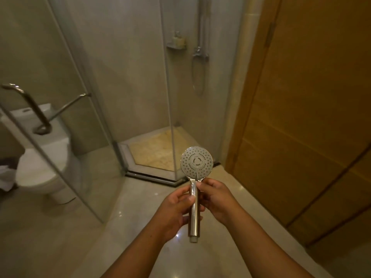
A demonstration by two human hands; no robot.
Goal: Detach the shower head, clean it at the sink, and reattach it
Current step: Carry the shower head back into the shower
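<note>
I hold the chrome shower head (pixel 197 162) upright in front of me, its round grey spray face turned toward me and its threaded handle end pointing down, free of any hose. My left hand (pixel 176 207) grips the handle's middle from the left. My right hand (pixel 215 195) pinches the handle just below the round face. Inside the glass shower stall, the hose (pixel 195 77) hangs in a loop from the wall mixer (pixel 199 54), below the vertical riser rail. No sink is in view.
The shower's glass door (pixel 66 109) with a chrome handle stands open on the left. A white toilet (pixel 43 157) sits behind it. A wooden door (pixel 311 117) fills the right side. A shelf with bottles (pixel 177 43) hangs in the stall. Glossy floor tiles lie below.
</note>
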